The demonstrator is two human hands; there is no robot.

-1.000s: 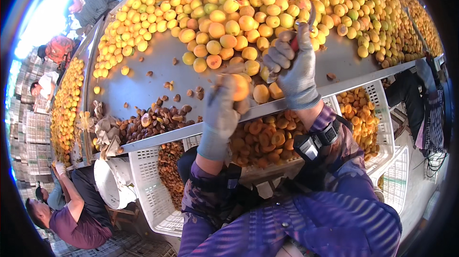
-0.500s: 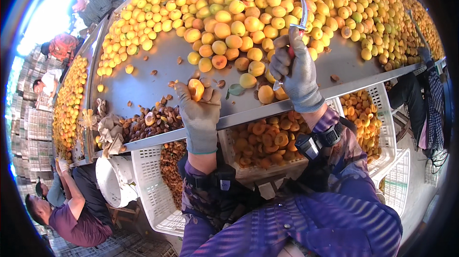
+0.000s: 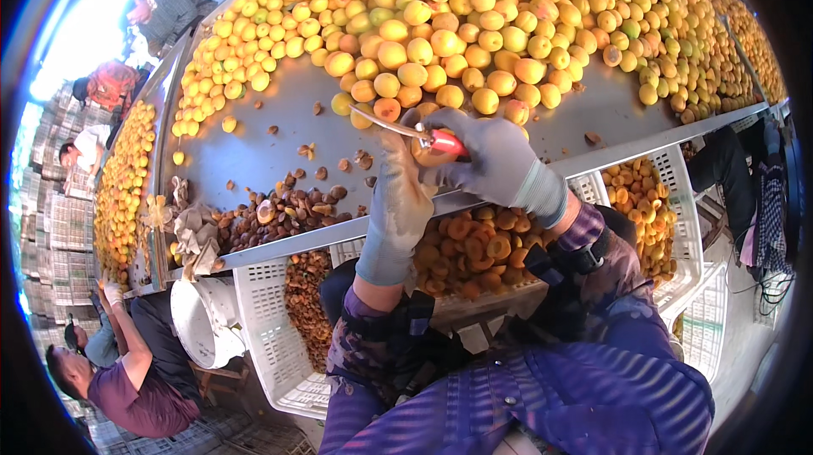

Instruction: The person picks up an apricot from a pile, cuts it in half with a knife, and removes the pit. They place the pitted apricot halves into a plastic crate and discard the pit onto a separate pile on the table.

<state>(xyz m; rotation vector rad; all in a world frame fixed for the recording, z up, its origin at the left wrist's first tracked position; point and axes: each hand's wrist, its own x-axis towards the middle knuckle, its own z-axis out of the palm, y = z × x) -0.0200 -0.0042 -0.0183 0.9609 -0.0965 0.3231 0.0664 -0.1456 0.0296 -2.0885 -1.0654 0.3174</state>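
Note:
Both gloved hands meet over the table's front edge. My right hand [image 3: 500, 158] grips a red-handled knife [image 3: 447, 143], its curved blade pointing left across my left hand [image 3: 396, 192]. An apricot [image 3: 430, 155] sits between the hands, held in my left fingers and partly hidden by the knife and right hand. Just beyond them, a large heap of whole apricots [image 3: 500, 23] covers the far part of the metal table [image 3: 288, 137]. A pile of brown apricot pits [image 3: 284, 213] lies to the left of my left hand.
Below the table edge stand a white crate [image 3: 262, 328] of brown scraps, a middle crate of apricot halves [image 3: 474, 247], and a right crate [image 3: 686, 226] of halves. A white bucket [image 3: 199, 319] and a crumpled cloth [image 3: 196, 235] are at left. Other people sit along the left.
My right hand has come down and left with the knife, and my left hand has moved right to meet it. The open apricot half has gone from the left hand; another apricot is there.

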